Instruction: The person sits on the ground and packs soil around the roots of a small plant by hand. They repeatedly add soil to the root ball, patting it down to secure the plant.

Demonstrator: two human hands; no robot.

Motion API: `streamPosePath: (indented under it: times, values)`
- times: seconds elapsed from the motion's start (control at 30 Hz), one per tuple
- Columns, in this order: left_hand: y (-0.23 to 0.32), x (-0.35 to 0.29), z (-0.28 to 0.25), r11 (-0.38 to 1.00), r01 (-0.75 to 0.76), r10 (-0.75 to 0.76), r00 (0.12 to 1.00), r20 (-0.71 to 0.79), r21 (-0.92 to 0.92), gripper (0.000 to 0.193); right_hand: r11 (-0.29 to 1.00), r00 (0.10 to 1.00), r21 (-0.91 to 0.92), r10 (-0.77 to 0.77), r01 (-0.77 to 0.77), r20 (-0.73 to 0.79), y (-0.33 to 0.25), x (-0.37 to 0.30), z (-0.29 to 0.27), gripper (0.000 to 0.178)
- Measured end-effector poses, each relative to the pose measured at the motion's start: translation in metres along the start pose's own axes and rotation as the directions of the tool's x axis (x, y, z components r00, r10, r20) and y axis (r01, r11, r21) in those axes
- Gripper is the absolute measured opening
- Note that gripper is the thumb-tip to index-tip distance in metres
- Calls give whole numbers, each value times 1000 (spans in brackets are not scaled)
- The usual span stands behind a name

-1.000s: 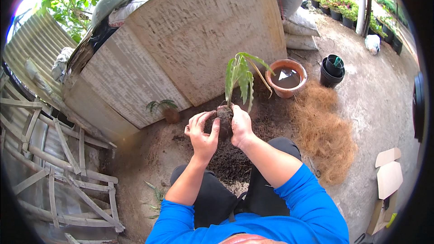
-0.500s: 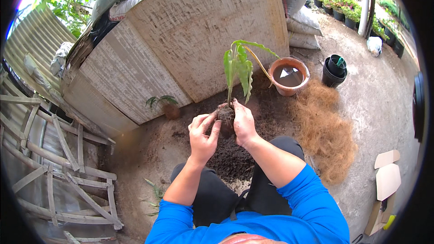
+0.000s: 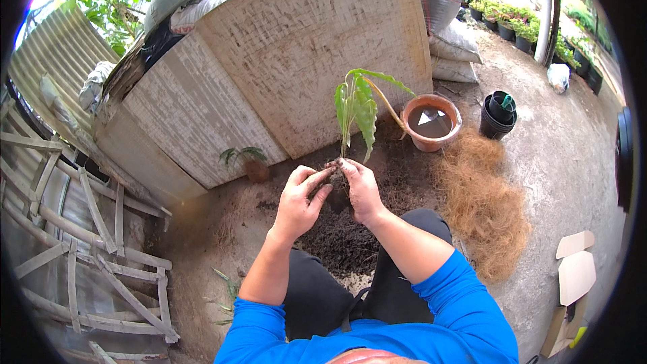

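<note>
Head cam: both hands, L (image 3: 300, 203) & R (image 3: 362, 192), grip closed round seedling (image 3: 357, 111) rootball; terracotta pot (image 3: 431, 123) holds soil.

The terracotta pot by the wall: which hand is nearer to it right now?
Right. The right hand grips the plant's root ball on the side facing the terracotta pot; the left hand cups the far side, farther away.

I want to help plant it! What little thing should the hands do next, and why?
Probably carry the green leafy seedling right, to the terracotta clay pot. Both hands, left hand and right hand, cup its dark root ball above the soil pile; the pot sits open.
</note>
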State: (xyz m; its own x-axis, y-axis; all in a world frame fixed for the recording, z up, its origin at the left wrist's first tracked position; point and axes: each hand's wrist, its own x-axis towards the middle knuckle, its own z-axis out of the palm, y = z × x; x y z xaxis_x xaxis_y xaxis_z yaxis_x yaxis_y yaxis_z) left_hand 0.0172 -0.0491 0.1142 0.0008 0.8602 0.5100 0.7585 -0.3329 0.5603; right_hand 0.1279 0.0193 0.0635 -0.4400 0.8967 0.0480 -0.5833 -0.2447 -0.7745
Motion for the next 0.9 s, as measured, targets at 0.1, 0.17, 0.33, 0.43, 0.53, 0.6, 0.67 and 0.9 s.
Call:
streamPosePath:
  times: [0.1,0.17,0.33,0.43,0.53,0.6,0.67,0.9]
  values:
    - [-4,-3,1,1000,11,-11,1000,9,5,32,998,1000,-61,21,-20,5,-7,-3,2,24]
    - [2,-5,4,988,94,-105,990,-92,-119,30,998,998,48,46,-48,46,-10,-6,6,25]
    - [9,-10,11,948,194,-252,942,-220,-254,22,996,995,80,29,-36,92,-9,-6,6,27]
    - [-3,-15,17,982,104,-140,960,-240,-159,16,997,997,58,38,-42,73,-11,-7,7,25]
    - [-3,-15,21,975,119,-161,960,-229,-190,15,994,998,95,53,-57,39,-10,-7,6,23]
    - [-4,-15,21,976,117,-153,969,-196,-182,18,996,998,66,60,-61,23,-10,-7,4,22]
    - [5,-14,19,947,173,-230,953,-197,-269,20,991,996,105,89,-88,-7,-11,-7,3,22]
    - [4,-27,19,989,150,-147,958,-247,-7,27,920,977,332,212,-209,28,-12,0,-2,20]
